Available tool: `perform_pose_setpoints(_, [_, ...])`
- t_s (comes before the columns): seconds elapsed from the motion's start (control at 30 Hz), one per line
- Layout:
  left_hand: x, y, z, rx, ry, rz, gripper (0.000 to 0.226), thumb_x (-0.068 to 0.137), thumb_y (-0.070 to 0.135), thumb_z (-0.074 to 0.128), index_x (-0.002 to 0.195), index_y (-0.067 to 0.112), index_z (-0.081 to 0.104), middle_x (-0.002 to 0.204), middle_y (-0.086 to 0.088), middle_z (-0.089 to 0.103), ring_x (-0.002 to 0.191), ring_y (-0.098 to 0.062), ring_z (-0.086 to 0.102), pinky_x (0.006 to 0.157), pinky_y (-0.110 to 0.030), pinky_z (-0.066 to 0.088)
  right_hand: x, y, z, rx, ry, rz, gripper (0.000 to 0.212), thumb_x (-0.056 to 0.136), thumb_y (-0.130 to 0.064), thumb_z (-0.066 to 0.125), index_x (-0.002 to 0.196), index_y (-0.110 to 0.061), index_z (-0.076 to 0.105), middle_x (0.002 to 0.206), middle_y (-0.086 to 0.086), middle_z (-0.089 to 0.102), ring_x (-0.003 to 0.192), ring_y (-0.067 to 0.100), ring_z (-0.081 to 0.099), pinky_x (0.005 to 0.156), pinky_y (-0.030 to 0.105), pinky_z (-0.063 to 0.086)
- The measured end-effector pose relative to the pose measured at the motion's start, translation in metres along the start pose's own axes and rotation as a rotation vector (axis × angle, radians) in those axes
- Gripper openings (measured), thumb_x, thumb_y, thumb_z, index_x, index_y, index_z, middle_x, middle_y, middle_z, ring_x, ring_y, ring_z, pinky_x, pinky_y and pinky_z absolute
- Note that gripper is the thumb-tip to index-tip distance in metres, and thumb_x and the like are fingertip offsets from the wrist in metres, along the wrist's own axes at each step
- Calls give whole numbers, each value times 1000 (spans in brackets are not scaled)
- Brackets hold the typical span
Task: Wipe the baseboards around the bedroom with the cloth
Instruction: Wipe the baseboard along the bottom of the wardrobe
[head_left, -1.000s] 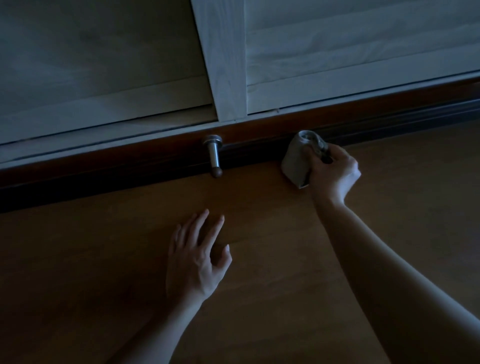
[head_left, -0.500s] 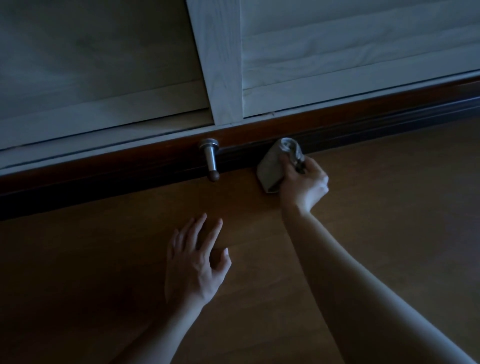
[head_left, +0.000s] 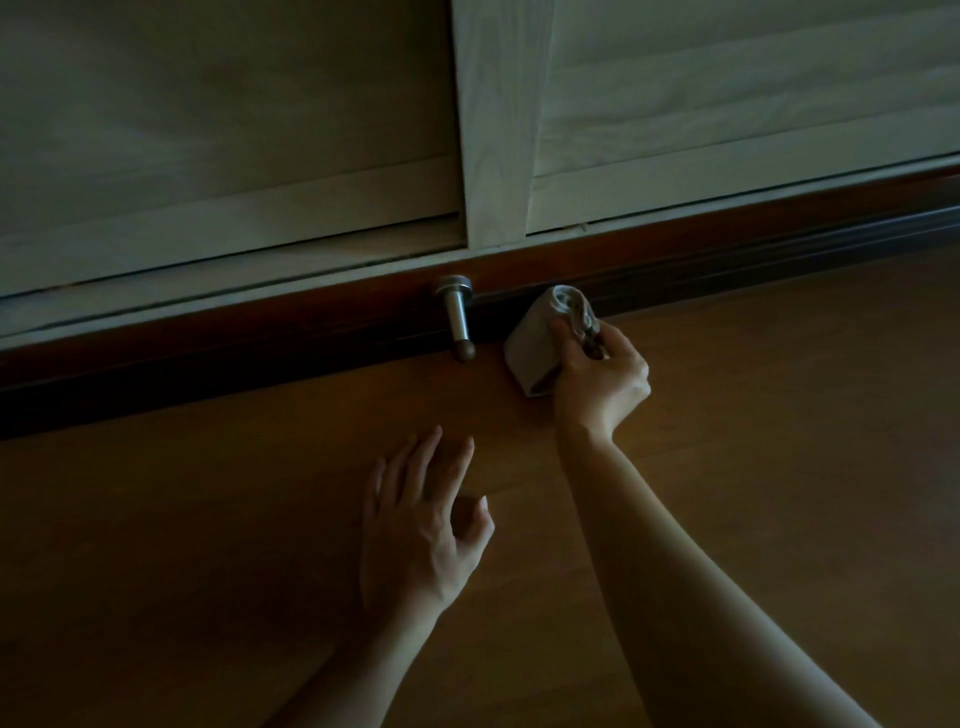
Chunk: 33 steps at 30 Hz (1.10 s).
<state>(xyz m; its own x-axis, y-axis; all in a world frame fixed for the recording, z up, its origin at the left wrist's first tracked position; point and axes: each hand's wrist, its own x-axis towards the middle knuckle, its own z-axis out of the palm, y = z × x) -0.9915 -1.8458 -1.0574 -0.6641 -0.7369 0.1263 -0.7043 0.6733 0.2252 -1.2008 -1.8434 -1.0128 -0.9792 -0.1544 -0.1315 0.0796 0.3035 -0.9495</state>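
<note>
A dark reddish-brown baseboard runs across the view under pale wooden panels. My right hand grips a folded grey cloth and holds it against the foot of the baseboard, just right of a metal doorstop. My left hand lies flat on the wooden floor with its fingers spread and holds nothing. The room is dim.
The doorstop sticks out from the baseboard over the floor, a short gap left of the cloth. Pale wood-grain panels with a vertical post stand above. Brown wooden floor stretches to both sides.
My right hand has slid the cloth leftward along the baseboard, closing in on the doorstop. My left hand stays planted on the floor.
</note>
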Motion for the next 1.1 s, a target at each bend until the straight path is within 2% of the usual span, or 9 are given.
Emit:
perform_pose_setpoints(0.1, [0, -2, 0, -7, 9, 0, 59, 90, 54, 48, 145, 32, 55, 154, -4, 47, 143, -24, 39, 119, -52, 30, -12, -1, 8, -21, 1, -46, 22, 84, -33, 79, 100, -18, 75, 92, -10, 71, 85, -1, 64, 73, 10, 51])
perform_pose_setpoints(0.23, [-1, -1, 0, -21, 14, -6, 59, 91, 55, 48, 144, 32, 55, 154, -4, 48, 142, -24, 39, 118, -52, 30, -29, -3, 21, -85, -181, -140, 19, 85, -33, 79, 99, -21, 74, 89, -13, 67, 80, -5, 61, 68, 5, 45])
perform_pose_setpoints(0.33, [0, -2, 0, -34, 31, 3, 58, 91, 54, 48, 144, 31, 56, 153, -5, 49, 140, -24, 40, 117, -53, 31, -30, -3, 22, -90, -211, -168, 20, 85, -35, 79, 99, -21, 74, 88, -14, 66, 79, -6, 61, 67, 3, 42])
perform_pose_setpoints(0.5, [0, -3, -1, -41, 34, 7, 58, 91, 53, 49, 144, 30, 56, 153, -5, 49, 140, -23, 41, 117, -51, 31, -30, 1, 18, -197, -326, -343, 20, 92, -31, 72, 105, -15, 71, 95, -9, 62, 83, -8, 56, 70, 1, 40])
perform_pose_setpoints(0.57, [0, -4, 0, -43, 17, 4, 58, 91, 54, 50, 144, 31, 56, 153, -4, 48, 140, -24, 44, 117, -51, 31, -27, 2, 17, -239, -340, -356, 20, 93, -33, 70, 104, -16, 70, 96, -7, 64, 81, -4, 56, 70, 5, 42])
perform_pose_setpoints(0.7, [5, 0, 3, -55, 25, -1, 58, 88, 53, 52, 140, 30, 61, 151, -4, 51, 136, -27, 50, 116, -53, 33, -19, 0, 14, -183, -344, -328, 17, 90, -33, 73, 94, -17, 69, 88, -9, 68, 78, 3, 63, 66, 17, 51])
perform_pose_setpoints(0.9, [29, 32, 3, -90, -72, 126, 61, 90, 55, 49, 145, 30, 52, 157, -1, 43, 143, -19, 43, 117, -51, 34, 10, 0, -6, -215, -322, -354, 19, 90, -34, 74, 98, -17, 70, 95, -7, 70, 84, 3, 65, 69, 19, 54])
perform_pose_setpoints(1.1, [32, 48, 8, 1, -116, 127, 64, 91, 62, 42, 148, 34, 48, 159, -1, 39, 145, -22, 37, 117, -51, 34, 60, 5, -51, -193, -105, -274, 23, 89, -36, 73, 102, -17, 73, 96, -6, 71, 85, 5, 64, 74, 22, 53])
